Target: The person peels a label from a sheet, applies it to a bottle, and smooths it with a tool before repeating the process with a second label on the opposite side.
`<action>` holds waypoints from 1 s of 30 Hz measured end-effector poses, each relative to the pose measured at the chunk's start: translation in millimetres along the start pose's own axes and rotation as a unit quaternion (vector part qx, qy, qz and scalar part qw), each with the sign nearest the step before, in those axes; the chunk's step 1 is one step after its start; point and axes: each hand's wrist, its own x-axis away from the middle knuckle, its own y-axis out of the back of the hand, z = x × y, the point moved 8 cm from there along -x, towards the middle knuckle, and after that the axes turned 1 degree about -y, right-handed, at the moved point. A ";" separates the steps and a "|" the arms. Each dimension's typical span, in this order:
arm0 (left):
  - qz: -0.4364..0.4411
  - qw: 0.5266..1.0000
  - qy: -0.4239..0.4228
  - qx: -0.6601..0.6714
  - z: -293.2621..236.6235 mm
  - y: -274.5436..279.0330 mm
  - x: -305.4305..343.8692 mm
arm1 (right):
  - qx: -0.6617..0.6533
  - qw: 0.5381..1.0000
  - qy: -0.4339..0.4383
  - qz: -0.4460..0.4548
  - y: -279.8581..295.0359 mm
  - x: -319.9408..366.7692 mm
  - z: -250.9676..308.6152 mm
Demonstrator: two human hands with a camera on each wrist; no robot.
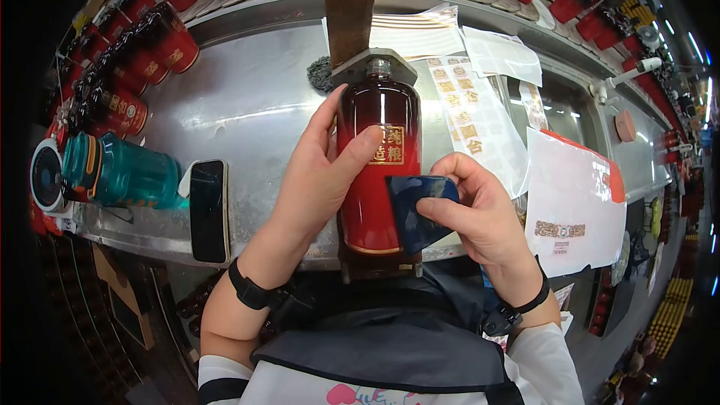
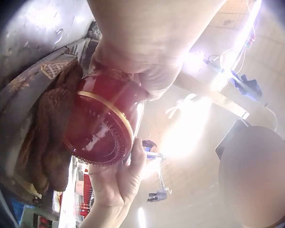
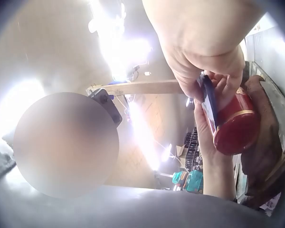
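Observation:
A glossy bottle (image 1: pixel 371 210), dark at the shoulder and red below, lies on its side with its neck at a grey metal plate (image 1: pixel 409 70) on a brown post. My left hand (image 1: pixel 315 161) grips it from the left, thumb lying over part of the gold square lettering (image 1: pixel 394 147). Between thumb and fingers, my right hand (image 1: pixel 484 210) pinches a flat dark blue piece (image 1: pixel 411 229), whose edge meets the bottle's right side below the lettering. Seen from the left wrist, the bottle's round base (image 2: pixel 97 137) faces out beside a brown cloth (image 2: pixel 52 128).
Left on the metal table (image 1: pixel 247 105) are a phone (image 1: pixel 209 211) and a teal jug (image 1: pixel 139 172). Sheets of gold decals (image 1: pixel 465 112) and a white printed sheet (image 1: pixel 574 210) lie right. Red-black bottles (image 1: pixel 169 37) crowd the left; more line the back conveyor.

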 end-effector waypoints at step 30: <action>0.006 1.000 -0.025 -0.004 -0.1 0.1 0.9 | -0.010 0.999 0.021 -0.029 1.5 0.9 -0.6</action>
